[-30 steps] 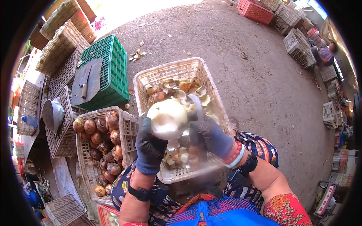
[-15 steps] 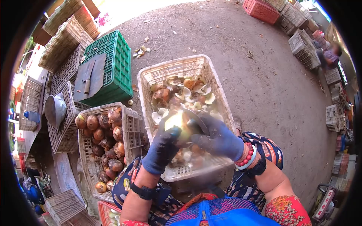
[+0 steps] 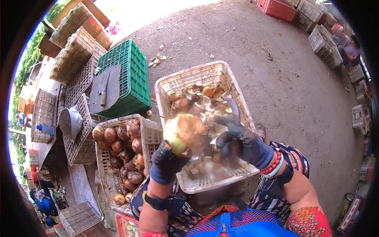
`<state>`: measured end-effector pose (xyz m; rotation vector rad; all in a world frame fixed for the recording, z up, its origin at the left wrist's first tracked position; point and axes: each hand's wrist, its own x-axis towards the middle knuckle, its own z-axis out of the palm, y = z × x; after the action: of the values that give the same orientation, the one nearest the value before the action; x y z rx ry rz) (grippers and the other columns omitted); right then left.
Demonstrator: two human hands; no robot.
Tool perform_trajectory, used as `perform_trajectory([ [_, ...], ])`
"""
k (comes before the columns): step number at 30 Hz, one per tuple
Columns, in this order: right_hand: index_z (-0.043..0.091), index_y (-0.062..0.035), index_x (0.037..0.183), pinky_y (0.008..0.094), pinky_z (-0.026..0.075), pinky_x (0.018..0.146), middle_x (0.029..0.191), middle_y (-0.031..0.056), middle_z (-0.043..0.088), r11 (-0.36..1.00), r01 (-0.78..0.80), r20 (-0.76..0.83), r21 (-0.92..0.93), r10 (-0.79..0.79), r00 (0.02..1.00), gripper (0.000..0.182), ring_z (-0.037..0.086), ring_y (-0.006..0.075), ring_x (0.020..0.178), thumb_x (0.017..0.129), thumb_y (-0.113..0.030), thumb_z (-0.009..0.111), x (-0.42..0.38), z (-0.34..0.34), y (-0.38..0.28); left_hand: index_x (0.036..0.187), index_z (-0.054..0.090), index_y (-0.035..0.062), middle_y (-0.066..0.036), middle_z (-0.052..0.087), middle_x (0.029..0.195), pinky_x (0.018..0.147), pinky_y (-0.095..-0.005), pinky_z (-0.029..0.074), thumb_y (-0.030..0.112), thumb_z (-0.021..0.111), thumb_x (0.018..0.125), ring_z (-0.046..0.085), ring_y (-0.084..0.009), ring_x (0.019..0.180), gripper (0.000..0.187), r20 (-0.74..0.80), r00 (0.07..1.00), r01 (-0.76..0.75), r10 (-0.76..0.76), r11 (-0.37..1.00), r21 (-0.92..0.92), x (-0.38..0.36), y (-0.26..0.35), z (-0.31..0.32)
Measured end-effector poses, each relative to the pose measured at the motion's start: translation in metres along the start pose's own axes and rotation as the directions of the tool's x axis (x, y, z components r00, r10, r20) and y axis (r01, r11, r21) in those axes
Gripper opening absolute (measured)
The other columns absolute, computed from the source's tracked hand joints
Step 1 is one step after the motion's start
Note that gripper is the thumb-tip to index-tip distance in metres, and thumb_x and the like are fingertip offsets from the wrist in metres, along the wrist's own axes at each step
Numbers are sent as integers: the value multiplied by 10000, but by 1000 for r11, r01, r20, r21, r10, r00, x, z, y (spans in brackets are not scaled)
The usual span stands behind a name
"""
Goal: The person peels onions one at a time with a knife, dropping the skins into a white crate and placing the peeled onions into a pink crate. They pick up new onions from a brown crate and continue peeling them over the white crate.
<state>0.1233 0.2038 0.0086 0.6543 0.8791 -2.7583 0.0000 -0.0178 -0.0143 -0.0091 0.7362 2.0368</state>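
A large, partly peeled onion (image 3: 185, 134), pale green on one side and brown on the other, is in my gloved left hand (image 3: 167, 160), held up over the white crate (image 3: 189, 75). My gloved right hand (image 3: 246, 145) is just right of the onion, its fingers wrapped round a knife (image 3: 233, 109) whose blade points up and away; the handle is mostly hidden. Inside the crate lie onion skins (image 3: 205, 102) and brown onions. Left of it, another crate (image 3: 101, 166) holds several unpeeled onions (image 3: 130, 158).
A green crate (image 3: 136, 75) with a dark board (image 3: 112, 89) and a second knife (image 3: 103, 98) on it stands at the left. Near it are a metal bowl (image 3: 71, 123) and stacked crates. A person (image 3: 351, 51) sits at the far right beside crates.
The onion has turned and shows more of its brown side. My right hand has drawn away from it to the right with the knife. The whole view has shifted slightly.
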Motion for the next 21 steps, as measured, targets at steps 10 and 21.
perform_trajectory([
  [10,357,14,1415,415,497,601,810,160,615,-90,311,289,-946,-666,688,643,622,319,669,846,-58,646,1,22,38,1422,352,84,-105,491,1328,982,-386,494,400,794,727,539,-237,1182,883,-34,978,-175,205,899,401,13,-11,32],
  [21,269,105,1433,454,535,703,1135,299,561,-388,143,346,-911,-528,776,785,651,409,849,782,-135,636,15,10,51,1429,340,71,-113,492,1322,975,-369,498,309,782,761,543,-224,1160,835,-87,968,-161,234,851,500,10,-16,34],
])
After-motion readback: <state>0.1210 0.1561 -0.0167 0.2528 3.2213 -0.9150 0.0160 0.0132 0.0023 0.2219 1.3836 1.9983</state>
